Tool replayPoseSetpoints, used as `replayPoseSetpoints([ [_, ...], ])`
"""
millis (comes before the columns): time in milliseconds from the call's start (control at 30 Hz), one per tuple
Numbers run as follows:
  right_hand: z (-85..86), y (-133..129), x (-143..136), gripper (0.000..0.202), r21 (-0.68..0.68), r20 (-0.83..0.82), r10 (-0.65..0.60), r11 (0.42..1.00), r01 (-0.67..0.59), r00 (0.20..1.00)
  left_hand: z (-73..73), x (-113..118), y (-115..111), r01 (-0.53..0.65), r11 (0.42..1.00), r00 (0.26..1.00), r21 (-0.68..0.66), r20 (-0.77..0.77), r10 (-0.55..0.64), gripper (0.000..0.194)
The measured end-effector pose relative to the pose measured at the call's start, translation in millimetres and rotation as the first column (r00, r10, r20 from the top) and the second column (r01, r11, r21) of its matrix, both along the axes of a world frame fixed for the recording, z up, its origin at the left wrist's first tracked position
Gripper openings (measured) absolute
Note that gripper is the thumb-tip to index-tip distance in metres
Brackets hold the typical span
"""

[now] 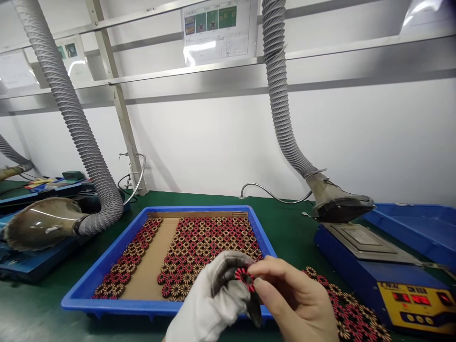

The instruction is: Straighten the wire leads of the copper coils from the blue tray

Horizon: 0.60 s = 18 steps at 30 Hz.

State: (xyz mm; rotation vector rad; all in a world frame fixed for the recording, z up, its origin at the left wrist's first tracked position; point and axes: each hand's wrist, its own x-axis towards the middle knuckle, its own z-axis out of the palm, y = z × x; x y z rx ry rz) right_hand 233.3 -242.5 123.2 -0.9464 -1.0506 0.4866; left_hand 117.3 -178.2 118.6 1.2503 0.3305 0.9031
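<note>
green table [288, 225]: two hands [213, 294] [299, 297] hold one coil [240, 274].

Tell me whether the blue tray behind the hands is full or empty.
Partly full: red and tan rings cover much of the blue tray, but a cardboard strip shows between them.

Left hand [217, 297], white glove, and bare right hand [301, 304] both gripping one red-wound core [245, 279] over the near edge of the blue tray [142, 308]. Tray: red and copper-colored wound cores [213, 232] in two blocks, narrow left, wide right, bare cardboard [149, 268] strip between. More loose cores [351, 311] near right on green counter [285, 223], beside blue benchtop unit [395, 275], yellow panel [418, 306], red digits lit. Exhaust hood [338, 204] just above its far end. Second blue tray [420, 221] far right. Another hood [42, 223] at left.
</note>
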Motion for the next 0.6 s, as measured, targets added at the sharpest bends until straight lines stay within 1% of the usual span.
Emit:
replayPoseSetpoints([
  [33,-0.1,0.1,1.0,0.017,0.001,0.027,0.037,0.999,-0.037,0.999,2.8,0.1,-1.6,0.003,1.0,1.0,-0.005,-0.001,-0.003,0.052],
  [67,-0.1,0.3,2.5,0.019,0.003,0.018,0.085,0.996,-0.085,0.996,5.2,0.1,-3.0,0.003,1.0,1.0,-0.011,-0.011,-0.003,0.052],
  [133,0.3,1.2,6.7,0.023,-0.011,-0.066,0.179,0.983,-0.181,0.982,8.4,0.1,-5.2,-0.016,0.999,1.0,-0.027,-0.027,0.015,0.052],
  [200,1.4,2.5,12.2,0.03,-0.068,-0.105,0.262,0.96,-0.27,0.959,9.3,0.0,-6.4,-0.037,0.999,0.999,-0.023,0.002,0.037,0.048],
  [267,3.2,3.7,18.5,0.036,-0.166,-0.041,0.337,0.926,-0.339,0.94,8.4,-0.7,-7.0,-0.015,1.0,0.998,0.001,0.065,0.015,0.045],
  [300,4.2,4.1,21.5,0.039,-0.225,0.008,0.363,0.908,-0.352,0.932,7.5,-1.5,-7.1,0.007,1.0,0.996,0.012,0.094,-0.008,0.044],
  [367,6.0,3.9,26.6,0.039,-0.326,0.09,0.367,0.889,-0.321,0.926,5.6,-3.8,-7.4,0.05,0.998,0.993,0.026,0.109,-0.052,0.044],
  [433,6.7,1.9,29.8,0.039,-0.359,0.125,0.327,0.895,-0.265,0.937,4.3,-6.3,-7.4,0.081,0.996,0.995,0.028,0.058,-0.083,0.049],
  [500,6.5,-1.8,30.5,0.037,-0.326,0.115,0.292,0.914,-0.241,0.95,3.7,-7.8,-6.8,0.043,0.996,0.999,0.072,-0.032,-0.041,0.052],
  [533,6.4,-4.0,29.9,0.034,-0.311,0.12,0.281,0.921,-0.233,0.952,3.6,-7.8,-6.6,0.016,0.994,0.997,0.105,-0.077,-0.008,0.049],
  [600,6.9,-8.2,27.6,0.024,-0.298,0.194,0.248,0.937,-0.183,0.949,4.5,-6.1,-6.8,-0.027,0.988,0.988,0.151,-0.144,0.049,0.038],
])
